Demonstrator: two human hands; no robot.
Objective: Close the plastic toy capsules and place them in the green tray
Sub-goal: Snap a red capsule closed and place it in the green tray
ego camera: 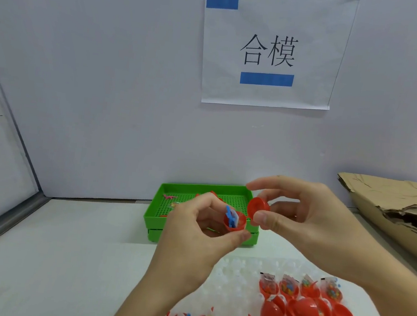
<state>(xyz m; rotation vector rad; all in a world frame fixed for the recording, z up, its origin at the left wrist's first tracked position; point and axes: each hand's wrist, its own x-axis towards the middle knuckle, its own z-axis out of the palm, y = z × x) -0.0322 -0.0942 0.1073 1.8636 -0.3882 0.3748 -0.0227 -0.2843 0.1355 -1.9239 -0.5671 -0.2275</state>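
Over white table (69, 246), hands pinch capsule halves.

Only one text can be read — the two large black characters 合模, printed on a white paper sheet (272, 51) fixed to the pale wall (108, 70). Two plain blue bars are seen on the same sheet — one at its upper left corner, one beneath the characters. Both bars are unlettered.

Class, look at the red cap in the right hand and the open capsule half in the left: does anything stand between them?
No separate object does. But a blue toy sticks up out of the capsule half, toward the cap.
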